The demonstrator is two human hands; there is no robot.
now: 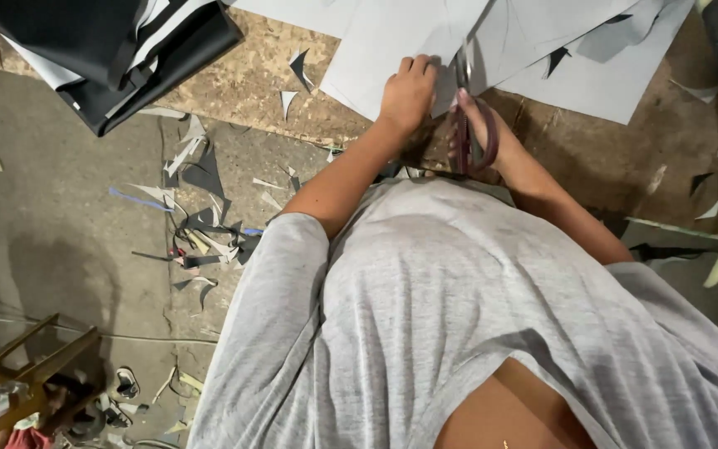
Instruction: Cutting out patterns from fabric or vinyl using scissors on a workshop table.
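The right hand (479, 125) is gripping a pair of scissors (465, 116), its fingers threaded through the dark reddish handle loops and closed around them, while the blades are pointing away from the person into the edge of a grey sheet (392, 50). The left hand (407, 93) is pressing down on that same sheet just beside the blades, its fingers curled over the edge and pinching the material flat against the board. The sheet being cut is lying on a rough chipboard worktop (247, 79), near its front edge.

More grey sheets are overlapping behind it; at least three layers (600, 75) are showing, fanned toward the far right, though the exact count is hard to tell where they are covering each other. No printed package is readable here.

On the far left of the worktop a folded stack of black and white material (118, 58) is hanging over the corner. Small triangular offcuts (299, 66), dark and pale, are lying scattered on the board, and a larger litter of scraps (201, 241) is spreading across the concrete floor (60, 191) below. A wooden frame (31, 366) is standing at the lower left with a sandal (126, 382) beside it. The person's grey shirt (459, 316) is filling the foreground and hiding the front edge of the worktop beneath the hands.
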